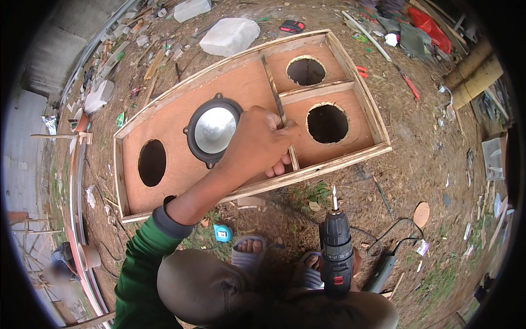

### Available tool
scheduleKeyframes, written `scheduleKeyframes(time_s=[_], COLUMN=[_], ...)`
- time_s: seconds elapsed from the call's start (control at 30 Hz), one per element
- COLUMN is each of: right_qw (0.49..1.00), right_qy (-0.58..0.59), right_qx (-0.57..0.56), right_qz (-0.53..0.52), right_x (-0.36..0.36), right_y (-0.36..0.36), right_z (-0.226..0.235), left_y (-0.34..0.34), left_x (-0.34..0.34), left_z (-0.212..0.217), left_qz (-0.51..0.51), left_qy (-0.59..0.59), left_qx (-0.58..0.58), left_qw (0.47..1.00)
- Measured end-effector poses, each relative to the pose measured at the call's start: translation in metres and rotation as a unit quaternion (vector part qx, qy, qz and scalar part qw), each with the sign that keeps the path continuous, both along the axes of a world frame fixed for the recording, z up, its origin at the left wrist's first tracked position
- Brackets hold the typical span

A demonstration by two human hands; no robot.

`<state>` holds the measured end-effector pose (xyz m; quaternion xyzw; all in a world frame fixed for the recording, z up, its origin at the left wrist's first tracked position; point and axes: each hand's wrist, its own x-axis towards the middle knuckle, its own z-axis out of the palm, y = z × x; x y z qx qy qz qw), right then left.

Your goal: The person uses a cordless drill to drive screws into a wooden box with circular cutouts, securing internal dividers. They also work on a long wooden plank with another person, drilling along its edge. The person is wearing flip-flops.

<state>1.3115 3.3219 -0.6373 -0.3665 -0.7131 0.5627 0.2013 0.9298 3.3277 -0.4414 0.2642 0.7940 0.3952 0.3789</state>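
Note:
A shallow wooden speaker box [350, 158] lies tilted in front of me, its inside facing up. Several round holes are cut through its reddish-brown panel, and a black-rimmed speaker [215, 131] with a silver cone sits between them. My left hand [257, 140] is closed round the thin wooden divider [272, 88], to the right of the speaker; whether anything small is pinched there is hidden. Below the box, a black cordless drill [337, 249] stands with its bit pointing away from me. My right hand [357, 262], mostly hidden behind the drill, holds it.
A blue tape measure [223, 233] lies by my sandalled feet. To the right are a corded tool [382, 273], a thin wooden disc [421, 214] and a red-handled tool [410, 88]. Pale blocks [229, 37] and a red-and-black battery pack [292, 26] lie beyond the box.

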Motion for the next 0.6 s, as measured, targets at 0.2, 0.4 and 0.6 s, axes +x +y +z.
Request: scheduleKeyframes(time_s=[0.2,0.4,0.6], right_qw=[0.968,0.912,0.853], right_qy=[-0.07,-0.132,-0.228], right_qx=[0.206,0.327,0.417], right_qz=[-0.125,-0.208,-0.214], right_x=[0.016,0.031,0.054], right_y=[0.003,-0.003,-0.027], right_z=[-0.009,-0.017,-0.025], left_y=[-0.003,0.001,-0.058], left_x=[0.001,0.001,0.036], left_z=[-0.002,0.008,0.015], left_qz=[0.006,0.002,0.011], left_qy=[0.023,0.04,0.347], left_qx=[-0.001,-0.033,0.188], left_qw=[1.0,0.999,0.919])
